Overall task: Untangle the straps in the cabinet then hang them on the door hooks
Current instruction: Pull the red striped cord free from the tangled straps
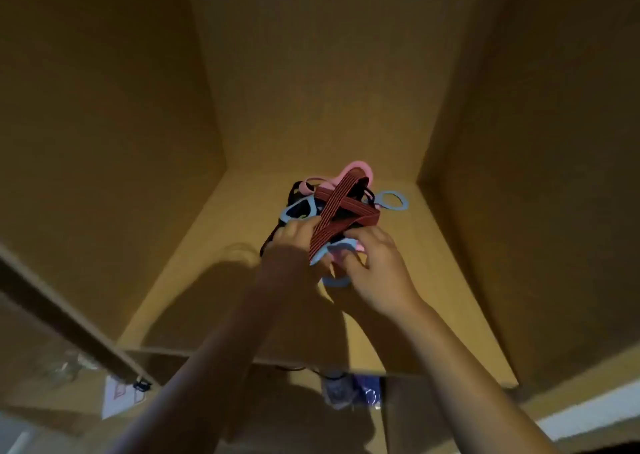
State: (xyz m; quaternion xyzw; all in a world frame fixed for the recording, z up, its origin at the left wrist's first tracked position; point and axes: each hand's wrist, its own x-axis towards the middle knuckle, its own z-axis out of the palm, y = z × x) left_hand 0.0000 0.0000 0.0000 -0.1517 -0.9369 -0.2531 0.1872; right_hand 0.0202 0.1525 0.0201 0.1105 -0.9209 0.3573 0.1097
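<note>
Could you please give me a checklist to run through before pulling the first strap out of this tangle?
1. Hands engaged: ok; left hand holds the red strap, right hand holds a blue loop.
2. Tangle over the cabinet shelf: ok.
3. Straps separated: not ok; the red strap crosses the pink loop and black straps.
4. Free end located: cannot tell.
5. Door hooks in view: cannot tell.

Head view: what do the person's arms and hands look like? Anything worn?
Both the left hand and the right hand are bare, with no gloves. The left forearm and right forearm are uncovered down to the frame edge, with no sleeves in view. No watch, bracelet or ring shows, though the dim, soft picture could hide small items.
</note>
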